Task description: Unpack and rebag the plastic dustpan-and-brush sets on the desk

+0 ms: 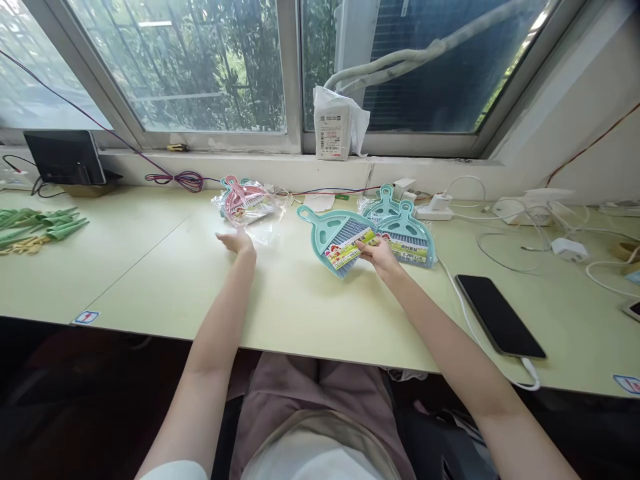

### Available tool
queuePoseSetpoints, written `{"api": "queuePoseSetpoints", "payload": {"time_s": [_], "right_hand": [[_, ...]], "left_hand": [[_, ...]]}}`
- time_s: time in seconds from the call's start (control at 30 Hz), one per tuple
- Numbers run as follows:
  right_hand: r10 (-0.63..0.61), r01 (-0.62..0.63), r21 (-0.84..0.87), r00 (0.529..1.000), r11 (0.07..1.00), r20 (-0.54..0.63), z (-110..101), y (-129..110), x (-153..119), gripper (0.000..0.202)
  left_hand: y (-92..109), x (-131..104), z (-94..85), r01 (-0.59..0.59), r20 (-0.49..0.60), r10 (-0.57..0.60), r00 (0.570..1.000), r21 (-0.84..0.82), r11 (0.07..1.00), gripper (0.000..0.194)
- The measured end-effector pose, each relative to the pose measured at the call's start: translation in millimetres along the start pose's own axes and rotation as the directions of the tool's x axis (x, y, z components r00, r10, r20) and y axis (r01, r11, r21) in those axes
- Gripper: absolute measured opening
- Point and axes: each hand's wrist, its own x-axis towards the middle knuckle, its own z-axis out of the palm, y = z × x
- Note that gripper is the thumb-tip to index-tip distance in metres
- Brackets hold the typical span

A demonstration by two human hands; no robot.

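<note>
A teal dustpan and brush set (pixel 333 233) with a yellow-green label is gripped at the label's right end by my right hand (pixel 379 255). Just right of it lie more teal dustpan sets (pixel 411 233) in clear plastic. My left hand (pixel 237 242) is at the left, fingers apart and pointing left, near a thin clear plastic bag (pixel 263 235). Beyond that hand, a pink dustpan set (pixel 243 200) in clear wrap rests on the table, with a bit of teal behind it.
On the pale table (pixel 165 280), a black phone (pixel 500 315) with a white cable is at the right, near chargers and cords. Green bundles (pixel 40 227) and a dark screen (pixel 67 157) stand left. A white box (pixel 333 133) is on the sill.
</note>
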Motion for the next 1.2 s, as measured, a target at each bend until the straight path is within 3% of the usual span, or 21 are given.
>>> {"api": "queuePoseSetpoints", "payload": {"time_s": [0.07, 0.13, 0.17, 0.2, 0.23, 0.27, 0.3, 0.33, 0.37, 0.43, 0.5, 0.57, 0.63, 0.7, 0.8, 0.9, 0.97, 1.0, 1.13, 1.2], "right_hand": [[0.013, -0.013, 0.031, 1.0, 0.999, -0.018, 0.9, 1.7, -0.1, 0.025], [0.018, -0.016, 0.06, 1.0, 0.998, -0.024, 2.6, 3.9, -0.7, 0.024], [0.018, -0.016, 0.074, 1.0, 0.997, -0.026, 3.6, 5.0, -1.1, 0.023], [0.017, -0.015, 0.086, 1.0, 0.996, -0.023, 4.5, 5.9, -1.5, 0.024], [0.017, -0.015, 0.093, 1.0, 0.996, -0.016, 5.2, 6.5, -1.7, 0.024], [0.017, -0.017, 0.09, 1.0, 0.996, 0.0, 5.4, 6.7, -1.7, 0.025], [0.02, -0.022, 0.072, 0.999, 0.997, 0.029, 5.1, 6.5, -1.3, 0.025], [0.029, -0.031, 0.037, 0.997, 0.999, 0.069, 4.3, 5.7, -0.8, 0.026], [0.047, -0.045, -0.019, 0.992, 0.999, 0.115, 2.9, 4.5, -0.1, 0.027], [0.094, -0.048, -0.214, 0.973, 0.976, 0.21, -0.7, 0.9, 0.7, 0.032], [0.087, 0.047, -0.512, 0.968, 0.858, 0.235, -3.4, -3.2, -1.4, 0.044], [-0.043, 0.198, -0.795, 0.976, 0.573, 0.212, -3.2, -6.6, -8.0, 0.066], [-0.206, 0.271, -0.936, 0.952, 0.226, 0.226, 0.5, -8.6, -18.5, 0.083], [-0.28, 0.273, -0.962, 0.923, -0.003, 0.263, 6.5, -9.5, -30.3, 0.087], [-0.408, 0.265, -0.953, 0.861, -0.147, 0.303, 15.7, -10.8, -43.4, 0.073], [-0.608, 0.326, -0.934, 0.715, -0.147, 0.345, 22.3, -13.6, -48.5, 0.049], [-0.681, 0.442, -0.894, 0.633, -0.074, 0.369, 26.2, -15.0, -50.5, 0.039], [-0.699, 0.505, -0.863, 0.611, -0.016, 0.371, 28.3, -15.1, -51.9, 0.036], [-0.72, 0.631, -0.74, 0.624, 0.234, 0.303, 37.4, -10.8, -60.2, 0.025], [-0.72, 0.647, -0.697, 0.638, 0.31, 0.272, 40.1, -8.5, -62.3, 0.019]], "left_hand": [[7.7, -10.1, -0.5, -0.286, -0.08, 0.298, 0.951, 0.13, 0.949, 0.074], [11.3, -32.0, 10.0, -0.519, 0.074, 0.514, 0.855, 0.093, 0.85, 0.071], [10.4, -45.7, 17.9, -0.507, 0.22, 0.499, 0.838, -0.022, 0.862, 0.061], [7.4, -60.0, 26.4, -0.386, 0.405, 0.404, 0.821, -0.128, 0.914, 0.055], [2.4, -74.0, 34.6, -0.2, 0.605, 0.246, 0.757, -0.144, 0.969, 0.054], [-4.0, -86.6, 41.5, -0.054, 0.768, 0.097, 0.633, -0.081, 0.995, 0.056], [-11.0, -96.9, 46.9, 0.019, 0.857, -0.007, 0.516, -0.004, 1.0, 0.059], [-17.7, -104.3, 50.5, 0.044, 0.892, -0.041, 0.451, 0.023, 0.999, 0.059], [-23.4, -108.4, 52.4, 0.052, 0.882, -0.059, 0.468, 0.039, 0.998, 0.056], [-29.3, -107.6, 52.1, -0.012, 0.811, 0.01, 0.585, -0.004, 1.0, 0.044], [-27.4, -99.5, 48.6, -0.139, 0.705, 0.158, 0.691, -0.085, 0.987, 0.037], [-20.4, -91.8, 44.0, -0.255, 0.598, 0.288, 0.748, -0.143, 0.956, 0.035], [-12.2, -90.2, 39.5, -0.319, 0.49, 0.346, 0.801, -0.141, 0.937, 0.035], [-5.1, -95.7, 35.4, -0.364, 0.411, 0.379, 0.829, -0.118, 0.924, 0.035], [3.2, -111.9, 29.7, -0.468, 0.417, 0.459, 0.784, -0.089, 0.879, 0.037], [8.6, -130.4, 23.6, -0.585, 0.458, 0.532, 0.712, -0.031, 0.81, 0.041], [10.0, -142.6, 19.2, -0.67, 0.497, 0.576, 0.649, 0.014, 0.742, 0.042], [10.0, -148.6, 17.0, -0.724, 0.527, 0.605, 0.596, 0.027, 0.689, 0.042], [7.9, -167.9, 9.6, -0.928, 0.649, 0.715, 0.259, -0.038, 0.371, 0.04], [7.2, -172.1, 7.9, -0.96, 0.669, 0.728, 0.148, -0.079, 0.268, 0.041]]}}
